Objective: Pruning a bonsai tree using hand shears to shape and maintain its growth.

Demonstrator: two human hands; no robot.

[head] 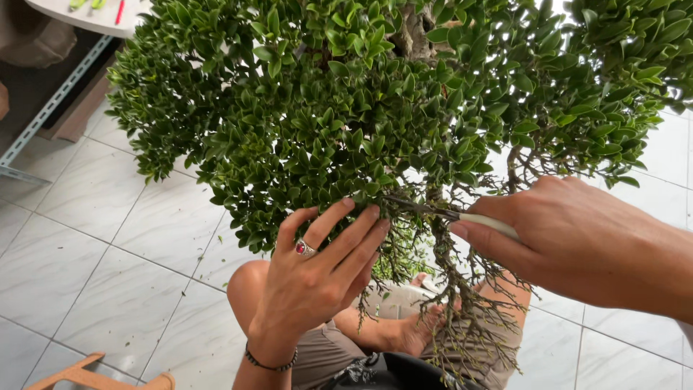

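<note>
Shears [462, 217] sit clamped in the right hand [570, 242] at centre right, blades in the twigs of the bush [346, 108] filling the upper frame. Left hand [317, 278], fingers together, presses its lower leaves at centre, above white floor tiles [94, 238].

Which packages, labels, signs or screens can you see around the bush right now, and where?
None in view: no package, label, sign or screen.
Only the leafy bush, the left hand under its foliage, the right hand holding white-handled scissors, and the tiled floor.
</note>
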